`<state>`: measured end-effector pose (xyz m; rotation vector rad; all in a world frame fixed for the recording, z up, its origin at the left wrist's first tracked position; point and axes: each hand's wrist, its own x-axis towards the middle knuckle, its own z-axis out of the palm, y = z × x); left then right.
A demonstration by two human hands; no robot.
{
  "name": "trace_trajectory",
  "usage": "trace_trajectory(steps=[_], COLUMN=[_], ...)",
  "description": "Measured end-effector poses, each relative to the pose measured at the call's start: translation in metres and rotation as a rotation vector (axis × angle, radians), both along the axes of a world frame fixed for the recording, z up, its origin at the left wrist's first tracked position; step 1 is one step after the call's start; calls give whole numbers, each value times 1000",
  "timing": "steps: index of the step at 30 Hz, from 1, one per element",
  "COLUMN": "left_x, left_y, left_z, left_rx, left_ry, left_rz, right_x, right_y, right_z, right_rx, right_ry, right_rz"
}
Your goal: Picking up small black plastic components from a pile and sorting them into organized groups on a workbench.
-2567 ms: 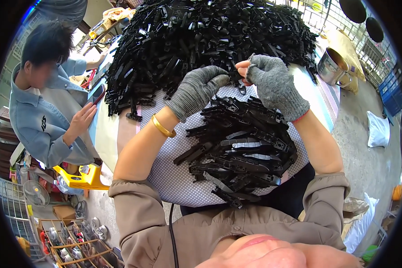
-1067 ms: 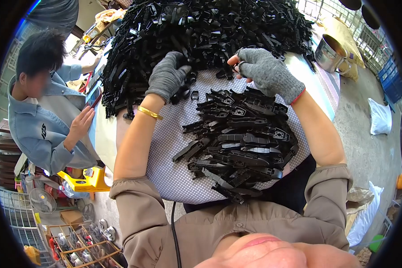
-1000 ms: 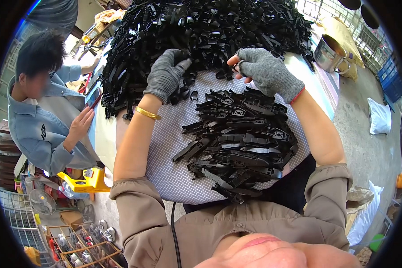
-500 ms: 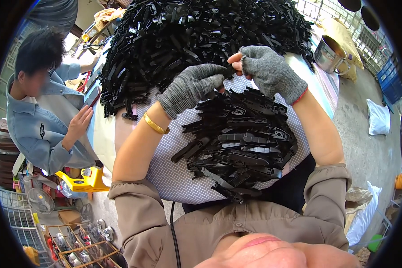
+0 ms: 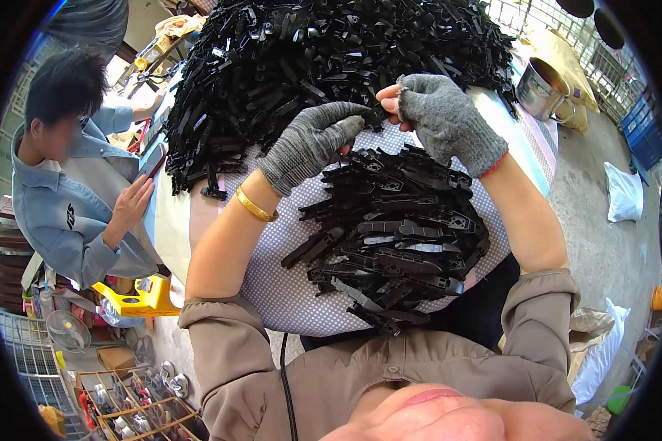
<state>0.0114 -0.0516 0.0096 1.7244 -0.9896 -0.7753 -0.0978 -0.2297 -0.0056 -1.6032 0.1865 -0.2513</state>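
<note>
my left hand (image 5: 309, 147): in a grey knit glove, fingers reaching toward the right hand, a gold bangle (image 5: 256, 205) on the wrist.
my right hand (image 5: 449, 125): in a grey glove with bare fingertips and a red-edged cuff, thumb and fingers curled close.
small black part (image 5: 376, 115): in the narrow gap between my two sets of fingertips, in front of the big pile.
grip: my hands are near each other but not joined; i cannot tell which one pinches the part, dark against dark.
big pile (image 5: 324, 62): loose black plastic pieces, heaped just beyond my hands.
smaller heap (image 5: 404, 239): long black pieces, many lying roughly sideways, between my forearms.
tablecloth (image 5: 272, 294): pale and dotted, under the smaller heap.
metal mug (image 5: 543, 90): to the right of the big pile.
co-worker (image 5: 66, 176): seated at my left in a light blue jacket, a phone (image 5: 151, 162) at the hands.
yellow stool (image 5: 146, 300): below the co-worker.
</note>
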Motion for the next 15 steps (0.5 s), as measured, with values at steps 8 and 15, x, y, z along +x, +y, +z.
trace_trajectory(steps=[8, 15], left_x=[-5, -38], left_y=[-1, -1], left_z=[2, -8], left_rx=[-2, -226], left_ry=[-177, -481], left_rz=[0, -152], right_x=[-8, -17], right_y=[2, 43], right_z=[9, 15], right_rx=[-148, 33], right_ry=[-36, -130], right_rz=[1, 54])
